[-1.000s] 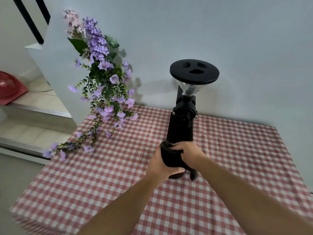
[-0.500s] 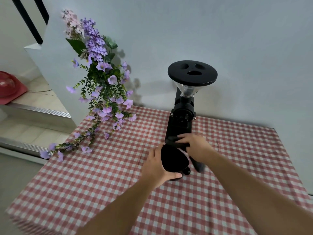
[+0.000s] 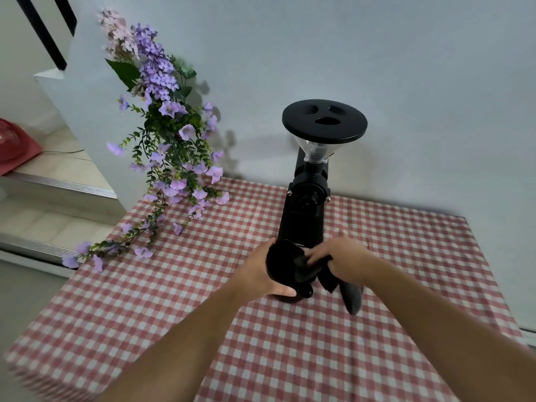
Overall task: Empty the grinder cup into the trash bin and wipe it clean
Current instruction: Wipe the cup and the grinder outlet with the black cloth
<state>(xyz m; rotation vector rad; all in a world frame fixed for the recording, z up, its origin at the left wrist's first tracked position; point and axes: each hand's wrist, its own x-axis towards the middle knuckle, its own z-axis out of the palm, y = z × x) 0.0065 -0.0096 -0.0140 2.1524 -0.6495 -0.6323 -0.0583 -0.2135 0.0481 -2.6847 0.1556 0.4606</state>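
Note:
The black grinder cup (image 3: 280, 264) is tilted with its mouth facing me, just in front of the base of the black coffee grinder (image 3: 308, 204). My left hand (image 3: 261, 272) is wrapped around the cup's left side. My right hand (image 3: 340, 258) grips a dark cloth (image 3: 329, 278) and presses part of it into the cup's mouth; the cloth's loose end hangs down to the table on the right. The inside of the cup is too dark to make out. No trash bin is in view.
A table with a red-and-white checked cloth (image 3: 203, 285) stands against a pale wall. Purple artificial flowers (image 3: 171, 146) droop over its back left corner. Tiled steps (image 3: 55, 198) and a red object (image 3: 14, 146) lie to the left beyond the table edge.
The cup has tipped from upright at the grinder base to mouth-towards-me. My right hand moved off its top, and now pushes the dark cloth into the opening.

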